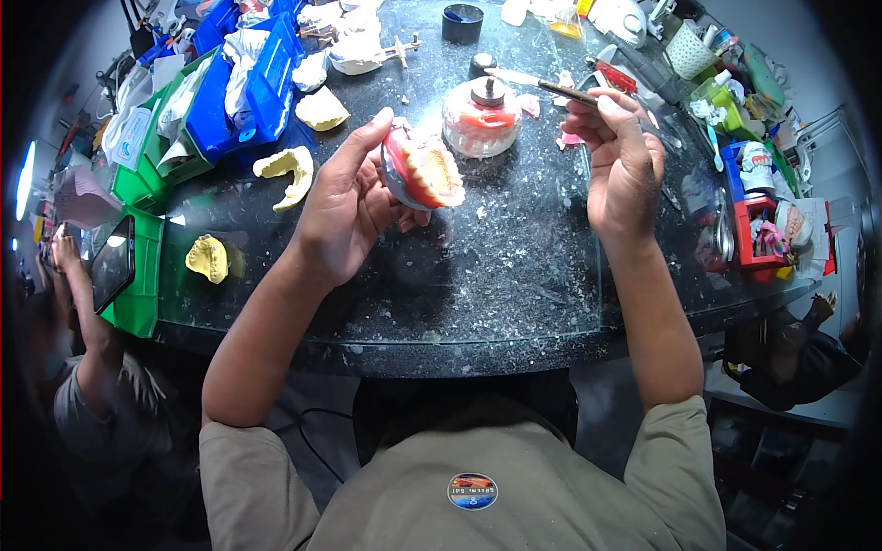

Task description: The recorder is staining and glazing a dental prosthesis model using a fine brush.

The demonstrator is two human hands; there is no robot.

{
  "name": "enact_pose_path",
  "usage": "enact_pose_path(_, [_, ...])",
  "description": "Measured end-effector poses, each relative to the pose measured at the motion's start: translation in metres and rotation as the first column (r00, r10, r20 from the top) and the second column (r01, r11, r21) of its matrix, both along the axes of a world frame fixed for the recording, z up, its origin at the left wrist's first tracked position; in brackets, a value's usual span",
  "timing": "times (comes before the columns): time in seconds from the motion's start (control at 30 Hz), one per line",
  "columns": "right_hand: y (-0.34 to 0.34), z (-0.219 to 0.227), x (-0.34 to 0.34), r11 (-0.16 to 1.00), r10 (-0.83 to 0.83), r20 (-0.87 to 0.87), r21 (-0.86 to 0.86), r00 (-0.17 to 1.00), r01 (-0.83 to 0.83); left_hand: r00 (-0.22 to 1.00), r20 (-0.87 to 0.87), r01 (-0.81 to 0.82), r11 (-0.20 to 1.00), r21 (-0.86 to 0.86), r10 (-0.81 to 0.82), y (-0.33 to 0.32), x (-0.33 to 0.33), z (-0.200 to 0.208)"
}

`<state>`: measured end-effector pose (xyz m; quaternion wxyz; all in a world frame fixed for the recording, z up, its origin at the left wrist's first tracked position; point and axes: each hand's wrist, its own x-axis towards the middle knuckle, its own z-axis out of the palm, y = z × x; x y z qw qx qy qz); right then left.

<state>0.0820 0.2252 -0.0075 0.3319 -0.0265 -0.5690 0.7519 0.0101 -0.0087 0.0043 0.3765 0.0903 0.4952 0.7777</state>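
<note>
My left hand [342, 207] is closed around a denture model [424, 170] with red-pink wax and a row of cream teeth, tilted up above the bench. In my right hand [627, 165] is a wax knife [567, 93], its dark handle gripped between thumb and fingers. The pale blade points left, over or just behind a glass spirit lamp [480, 133] with a metal neck and something red inside; I cannot tell whether they touch. No flame can be made out. A small dark round cap [481, 64] sits behind the lamp.
Yellow and cream plaster pieces [207, 258] lie left, beside blue [269, 78] and green bins [138, 266]. A black cup [462, 24] stands at the back. Red trays [761, 234] with dental models sit right. White crumbs dot the dark bench [514, 266]. Other people are at both sides.
</note>
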Motion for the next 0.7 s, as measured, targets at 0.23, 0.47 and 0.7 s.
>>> enact_pose_path(0.23, [0.0013,-0.0001,0.0002,1.000,0.004,0.006,0.005,1.000,-0.004,1.000,0.017,-0.006,1.000,-0.012,0.007,-0.0001,-0.0013,-0.0019])
enact_pose_path(0.47, [0.0014,-0.0003,0.0005,1.000,0.003,0.007,0.012,1.000,-0.003,1.000,-0.001,-0.003,1.000,-0.003,0.003,0.0001,-0.0001,0.0000])
enact_pose_path(0.7, [0.0022,-0.0007,0.0013,1.000,-0.010,0.022,0.026,1.000,0.010,1.000,0.013,-0.002,1.000,-0.023,0.002,0.0000,0.0001,0.0006])
